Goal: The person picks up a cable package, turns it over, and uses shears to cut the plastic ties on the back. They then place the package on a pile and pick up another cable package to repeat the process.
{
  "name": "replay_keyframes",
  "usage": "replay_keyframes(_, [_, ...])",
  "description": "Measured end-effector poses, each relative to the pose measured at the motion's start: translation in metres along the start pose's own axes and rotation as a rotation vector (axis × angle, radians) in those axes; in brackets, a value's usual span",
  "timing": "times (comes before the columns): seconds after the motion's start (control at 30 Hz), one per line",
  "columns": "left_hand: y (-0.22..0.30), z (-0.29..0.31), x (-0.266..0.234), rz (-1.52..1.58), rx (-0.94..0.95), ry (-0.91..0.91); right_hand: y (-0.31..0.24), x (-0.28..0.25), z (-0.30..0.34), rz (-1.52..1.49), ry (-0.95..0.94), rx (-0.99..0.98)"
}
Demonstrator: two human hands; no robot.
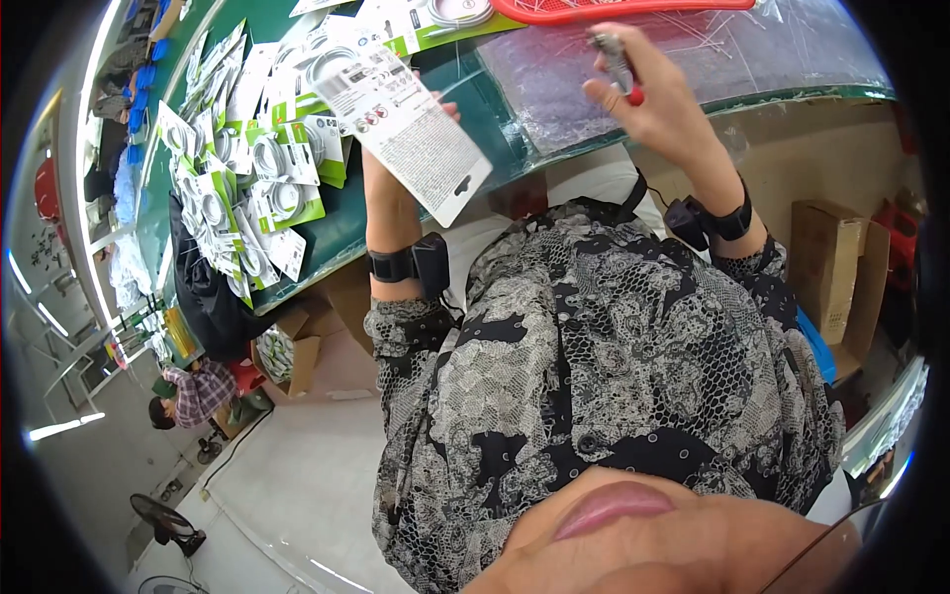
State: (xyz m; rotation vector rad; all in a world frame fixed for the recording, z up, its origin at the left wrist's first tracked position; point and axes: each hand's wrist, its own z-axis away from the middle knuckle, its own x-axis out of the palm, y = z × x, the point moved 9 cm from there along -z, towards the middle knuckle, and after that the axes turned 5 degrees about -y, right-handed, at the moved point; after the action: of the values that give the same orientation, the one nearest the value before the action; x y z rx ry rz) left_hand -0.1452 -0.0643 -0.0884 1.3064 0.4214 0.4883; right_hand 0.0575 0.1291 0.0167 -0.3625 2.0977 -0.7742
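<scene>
A flat white retail card pack [421, 148] with a hang hole at its lower end is tilted toward me, its printed back showing. My left hand [449, 108] is closed on it from behind; the card hides most of that hand, and fingertips show past its right edge. In my right hand [661, 104], raised over the right side of the table, is a small metal hand tool with a red end [619, 67], probably pliers. The fingers are curled round it. Just left of the held pack lie many packs of coiled white cable [269, 155] on white and green cards.
A red plastic tray [604, 12] sits at the far edge, with thin white strips [693, 35] around it on a clear sheet over the green table [341, 233]. Cardboard boxes [826, 267] stand below at right. Another person [203, 391] is far left, near a fan [166, 523].
</scene>
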Motion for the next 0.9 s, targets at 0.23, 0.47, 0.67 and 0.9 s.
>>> replay_keyframes(0.23, [0.030,-0.035,0.065,0.985,0.103,-0.190,0.004,0.030,0.013,0.298,-0.150,0.084])
replay_keyframes(0.47, [0.066,-0.041,0.110,0.724,0.290,-0.362,0.028,0.019,0.011,0.264,-0.199,0.206])
replay_keyframes(0.67, [0.073,-0.053,0.132,0.711,0.287,-0.398,0.027,0.006,0.001,0.352,-0.196,0.210])
replay_keyframes(0.9, [0.082,-0.077,0.152,0.653,0.301,-0.337,0.060,0.008,0.002,0.173,-0.282,0.254])
